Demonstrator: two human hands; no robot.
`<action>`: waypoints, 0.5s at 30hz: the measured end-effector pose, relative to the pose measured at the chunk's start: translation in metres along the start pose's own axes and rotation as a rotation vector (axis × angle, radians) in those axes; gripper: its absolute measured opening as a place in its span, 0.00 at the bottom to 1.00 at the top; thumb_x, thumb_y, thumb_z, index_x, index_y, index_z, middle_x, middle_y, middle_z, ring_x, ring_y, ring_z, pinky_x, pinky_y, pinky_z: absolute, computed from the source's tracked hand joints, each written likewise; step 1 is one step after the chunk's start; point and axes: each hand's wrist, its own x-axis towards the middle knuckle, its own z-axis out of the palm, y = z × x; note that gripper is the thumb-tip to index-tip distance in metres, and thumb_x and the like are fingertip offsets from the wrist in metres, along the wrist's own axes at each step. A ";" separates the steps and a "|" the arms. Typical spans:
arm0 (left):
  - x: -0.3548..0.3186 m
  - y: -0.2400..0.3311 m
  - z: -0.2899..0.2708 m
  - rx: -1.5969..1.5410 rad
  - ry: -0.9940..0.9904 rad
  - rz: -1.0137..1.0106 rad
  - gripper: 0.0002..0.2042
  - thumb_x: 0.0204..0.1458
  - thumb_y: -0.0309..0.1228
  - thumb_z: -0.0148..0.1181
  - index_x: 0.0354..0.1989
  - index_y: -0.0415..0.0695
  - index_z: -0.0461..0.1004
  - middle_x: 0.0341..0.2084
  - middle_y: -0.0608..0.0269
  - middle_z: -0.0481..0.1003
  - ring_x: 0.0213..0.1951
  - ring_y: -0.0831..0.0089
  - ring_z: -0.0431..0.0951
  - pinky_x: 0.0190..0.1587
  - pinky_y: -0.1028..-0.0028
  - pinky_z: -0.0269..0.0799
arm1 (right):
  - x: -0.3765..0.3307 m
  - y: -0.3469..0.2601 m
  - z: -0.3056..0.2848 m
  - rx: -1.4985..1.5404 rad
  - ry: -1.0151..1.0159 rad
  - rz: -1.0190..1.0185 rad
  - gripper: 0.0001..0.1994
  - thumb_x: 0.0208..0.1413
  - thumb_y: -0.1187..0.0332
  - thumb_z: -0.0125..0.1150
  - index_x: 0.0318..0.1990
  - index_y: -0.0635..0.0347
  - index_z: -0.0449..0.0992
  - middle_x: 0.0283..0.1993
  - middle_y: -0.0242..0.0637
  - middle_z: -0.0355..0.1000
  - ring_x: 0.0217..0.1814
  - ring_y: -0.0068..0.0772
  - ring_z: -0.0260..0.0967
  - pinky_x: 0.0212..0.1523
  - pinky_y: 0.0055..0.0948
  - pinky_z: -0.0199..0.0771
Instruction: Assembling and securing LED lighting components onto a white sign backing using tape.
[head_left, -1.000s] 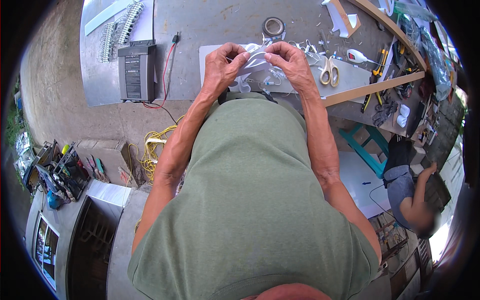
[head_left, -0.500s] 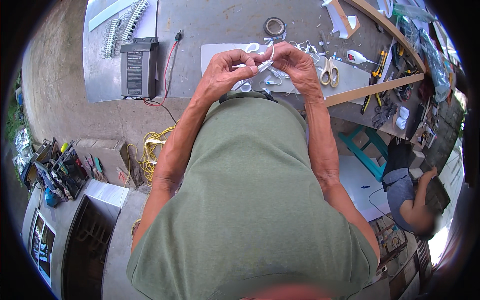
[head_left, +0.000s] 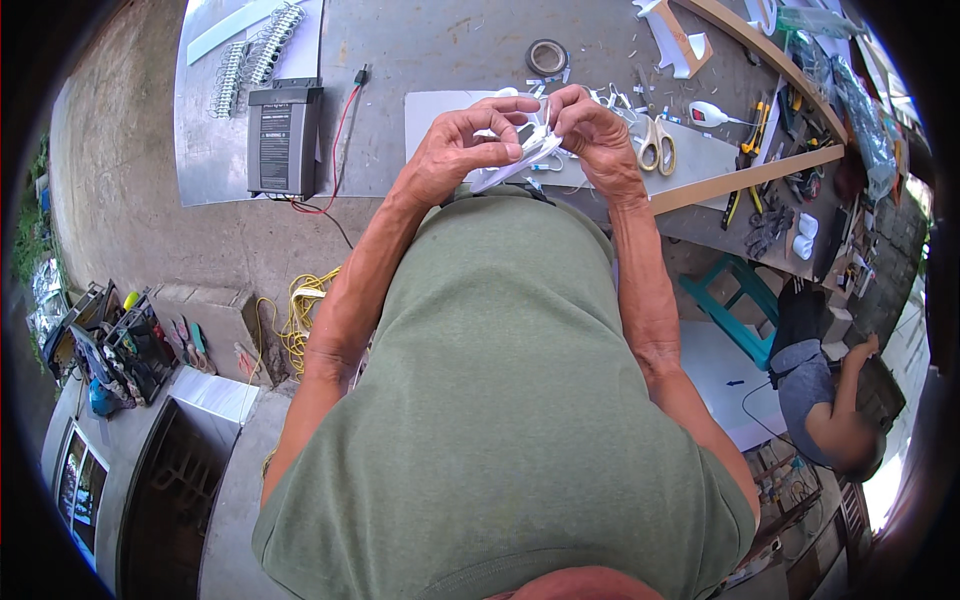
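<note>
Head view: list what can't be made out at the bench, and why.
Head view, thin white piece: its gripped parts, hidden by the left hand and right hand.
Head view, curved brown strip: far end, cut off by the top edge.
Head view, boxy dark-grey case: fine print, too small to read.

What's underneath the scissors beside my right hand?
A pale grey sheet shows around the looped end of the scissors. Whatever they directly cover can't be seen.
</note>
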 end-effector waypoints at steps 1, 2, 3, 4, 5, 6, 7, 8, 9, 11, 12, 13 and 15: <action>-0.001 -0.004 -0.001 -0.024 0.014 -0.003 0.03 0.50 0.26 0.67 0.29 0.42 0.79 0.55 0.50 0.73 0.54 0.63 0.74 0.60 0.62 0.66 | -0.001 0.000 0.000 -0.010 -0.003 0.001 0.06 0.53 0.78 0.66 0.35 0.54 0.78 0.42 0.27 0.67 0.49 0.25 0.66 0.56 0.31 0.68; -0.003 -0.005 -0.002 -0.021 0.012 -0.001 0.03 0.50 0.26 0.67 0.29 0.42 0.79 0.55 0.50 0.73 0.54 0.63 0.74 0.60 0.62 0.66 | -0.001 0.000 0.000 -0.011 -0.003 -0.002 0.06 0.53 0.78 0.66 0.35 0.54 0.78 0.42 0.27 0.67 0.49 0.25 0.66 0.56 0.31 0.68; -0.005 -0.006 -0.003 -0.016 0.002 -0.045 0.03 0.49 0.26 0.68 0.30 0.42 0.80 0.55 0.50 0.74 0.51 0.66 0.76 0.56 0.66 0.69 | -0.003 0.002 -0.001 -0.001 0.005 0.002 0.06 0.53 0.78 0.66 0.35 0.54 0.78 0.42 0.27 0.68 0.49 0.25 0.66 0.56 0.31 0.68; -0.007 -0.007 -0.004 -0.010 -0.007 -0.089 0.03 0.48 0.26 0.68 0.30 0.42 0.81 0.54 0.50 0.75 0.48 0.69 0.77 0.51 0.70 0.72 | -0.004 0.004 -0.001 0.008 0.012 0.006 0.06 0.53 0.78 0.66 0.36 0.54 0.78 0.42 0.27 0.68 0.49 0.25 0.66 0.57 0.31 0.68; -0.008 -0.007 -0.005 -0.010 -0.009 -0.089 0.03 0.48 0.26 0.68 0.30 0.42 0.81 0.54 0.50 0.75 0.48 0.69 0.77 0.51 0.70 0.72 | -0.005 0.006 -0.002 0.008 0.014 0.005 0.06 0.53 0.78 0.66 0.36 0.54 0.78 0.42 0.27 0.68 0.49 0.25 0.66 0.57 0.31 0.68; -0.009 -0.006 -0.005 -0.072 -0.014 -0.191 0.04 0.48 0.26 0.68 0.30 0.40 0.80 0.53 0.47 0.75 0.48 0.68 0.77 0.51 0.68 0.73 | -0.006 0.009 -0.003 0.025 0.018 0.001 0.06 0.53 0.78 0.66 0.36 0.54 0.78 0.42 0.27 0.68 0.49 0.25 0.66 0.57 0.31 0.68; -0.010 -0.006 -0.005 -0.134 -0.018 -0.293 0.05 0.48 0.26 0.68 0.31 0.39 0.80 0.52 0.44 0.75 0.48 0.66 0.78 0.52 0.67 0.73 | -0.007 0.011 -0.004 0.042 0.023 -0.003 0.06 0.53 0.78 0.66 0.36 0.54 0.78 0.41 0.27 0.68 0.49 0.25 0.66 0.57 0.30 0.68; -0.010 -0.007 -0.005 -0.134 -0.017 -0.291 0.05 0.48 0.26 0.68 0.31 0.39 0.80 0.52 0.44 0.75 0.48 0.66 0.78 0.52 0.67 0.73 | -0.007 0.012 -0.004 0.042 0.021 -0.003 0.06 0.53 0.78 0.66 0.36 0.54 0.78 0.41 0.27 0.68 0.49 0.25 0.66 0.57 0.30 0.68; -0.010 -0.007 -0.004 -0.177 0.008 -0.315 0.06 0.48 0.26 0.68 0.32 0.38 0.80 0.49 0.45 0.77 0.45 0.68 0.79 0.50 0.68 0.74 | -0.007 0.013 -0.003 0.051 0.023 -0.016 0.06 0.53 0.77 0.65 0.37 0.55 0.78 0.42 0.29 0.68 0.48 0.26 0.66 0.55 0.29 0.68; -0.008 -0.008 -0.004 -0.220 0.033 -0.339 0.07 0.48 0.26 0.68 0.33 0.37 0.80 0.45 0.46 0.79 0.43 0.70 0.79 0.47 0.69 0.75 | -0.007 0.015 -0.003 0.060 0.025 -0.029 0.05 0.53 0.76 0.64 0.37 0.56 0.78 0.42 0.31 0.68 0.47 0.26 0.65 0.53 0.28 0.68; -0.008 -0.007 -0.004 -0.266 0.033 -0.378 0.07 0.48 0.26 0.68 0.34 0.37 0.80 0.41 0.49 0.80 0.40 0.72 0.79 0.45 0.70 0.75 | -0.007 0.016 -0.004 0.069 0.025 -0.031 0.06 0.53 0.76 0.65 0.37 0.56 0.78 0.43 0.32 0.68 0.47 0.27 0.65 0.53 0.29 0.69; -0.007 -0.007 -0.004 -0.311 0.032 -0.418 0.07 0.49 0.25 0.69 0.35 0.37 0.80 0.37 0.52 0.81 0.37 0.73 0.80 0.44 0.71 0.75 | -0.007 0.018 -0.005 0.078 0.026 -0.032 0.06 0.53 0.76 0.65 0.37 0.56 0.78 0.43 0.32 0.68 0.48 0.27 0.66 0.53 0.29 0.69; -0.007 -0.004 0.000 -0.306 0.059 -0.426 0.06 0.49 0.25 0.68 0.34 0.38 0.81 0.34 0.55 0.81 0.33 0.75 0.78 0.42 0.74 0.74 | -0.005 0.016 -0.004 0.083 0.035 -0.024 0.06 0.53 0.77 0.65 0.37 0.56 0.78 0.43 0.30 0.69 0.49 0.26 0.67 0.55 0.29 0.69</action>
